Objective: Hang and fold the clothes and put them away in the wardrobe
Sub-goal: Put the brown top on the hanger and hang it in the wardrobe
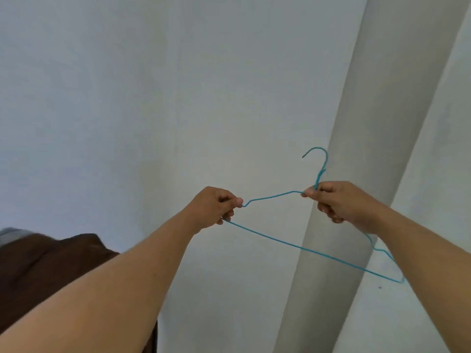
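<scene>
While both arms are raised in front of a pale wall (127, 85), the following is observed in the head view, from left to right.

At the lower left edge, a dark brown fabric item (43, 266) lies partly behind the left forearm; what kind of garment it is cannot be told.

The left hand (212, 208) is curled closed around the left shoulder end of a thin blue wire hanger (305, 249). The thumb and forefinger pinch the wire at the bend where the upper arm of the hanger begins, and the bottom bar emerges from beneath the same hand.

The hanger is held in the air between the two hands, clear of the wall. Its upper arm runs from the left hand up to the right hand. Its bottom bar slopes down to the right and ends in a corner beside the right forearm. The hook rises above the right hand, its open end facing left.

The right hand (336, 200) is clamped on the neck of the hanger, just under the twisted wire, fingers curled below.

Behind the right hand, a broad grey-white column (369, 123) runs up along the wall.
</scene>
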